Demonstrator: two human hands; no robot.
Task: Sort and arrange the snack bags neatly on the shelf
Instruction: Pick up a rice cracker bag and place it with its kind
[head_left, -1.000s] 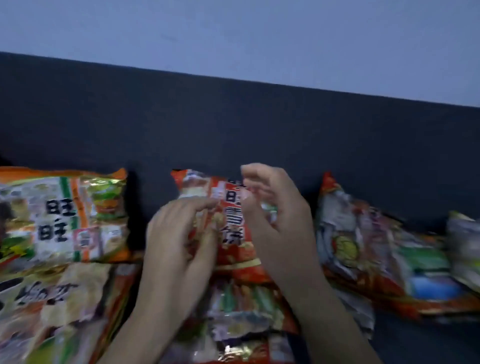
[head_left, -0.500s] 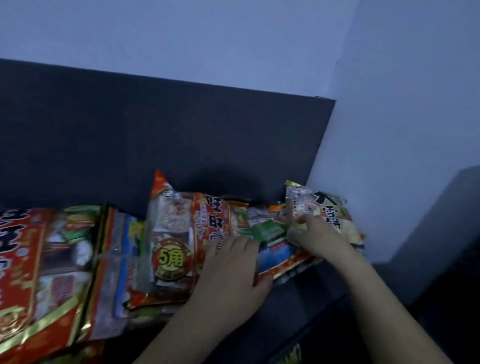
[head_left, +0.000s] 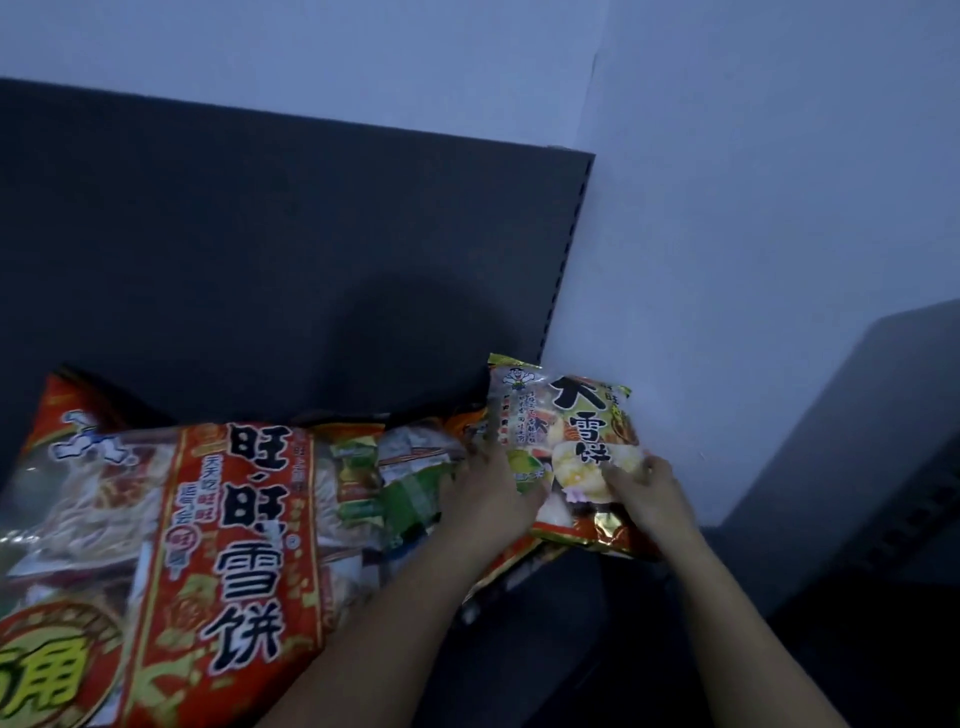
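here small snack bag (head_left: 563, 441) between left hand (head_left: 488, 493), right hand (head_left: 649, 493).

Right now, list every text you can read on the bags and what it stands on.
"旺旺雪饼": red bag, big black characters.
"大雪饼": small bag.
"角": yellow badge on the red bag, cut by the frame edge.
Finer print on both bags and the middle packets: too blurred to read.

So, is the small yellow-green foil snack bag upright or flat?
Upright, leaning back: the bag shows top edge raised, left hand and right hand gripping it.
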